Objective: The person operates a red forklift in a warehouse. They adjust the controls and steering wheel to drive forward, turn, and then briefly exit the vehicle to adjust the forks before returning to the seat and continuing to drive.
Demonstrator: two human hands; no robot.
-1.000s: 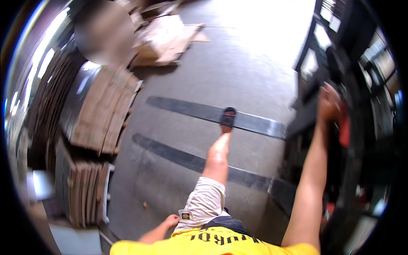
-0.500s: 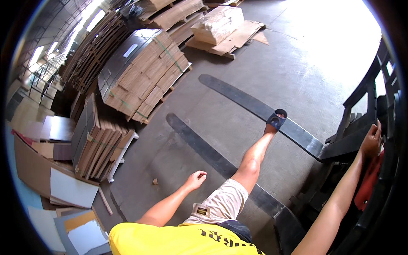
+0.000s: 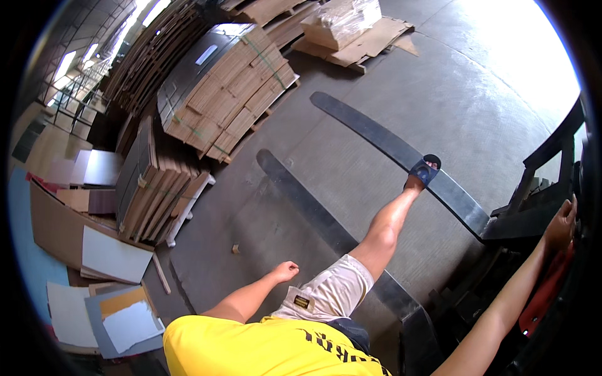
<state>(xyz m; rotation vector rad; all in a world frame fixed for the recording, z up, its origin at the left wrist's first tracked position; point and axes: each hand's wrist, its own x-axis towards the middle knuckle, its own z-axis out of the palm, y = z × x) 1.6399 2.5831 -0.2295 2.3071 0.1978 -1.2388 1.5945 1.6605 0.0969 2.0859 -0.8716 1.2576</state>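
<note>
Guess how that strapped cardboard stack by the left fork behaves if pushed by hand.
The strapped cardboard stack is probably too heavy to shift: many dense sheets on a pallet. The sheets lean, so the top layers might slide, though the green straps likely hold them.

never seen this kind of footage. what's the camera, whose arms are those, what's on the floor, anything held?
The view comes from a wide fisheye camera worn on a person's head, looking down, so straight edges bend near the rim. The arms, yellow shirt and leg belong to the wearer. The left hand is loosely closed beside the thigh and holds nothing. The right hand reaches out to the dark frame of a forklift; whether the fingers close around it cannot be told. One foot in a blue sandal stands on one of the two long black forks lying on the concrete floor. To the left stand strapped stacks of flat cardboard on pallets, and loose boards lean nearby.
</note>
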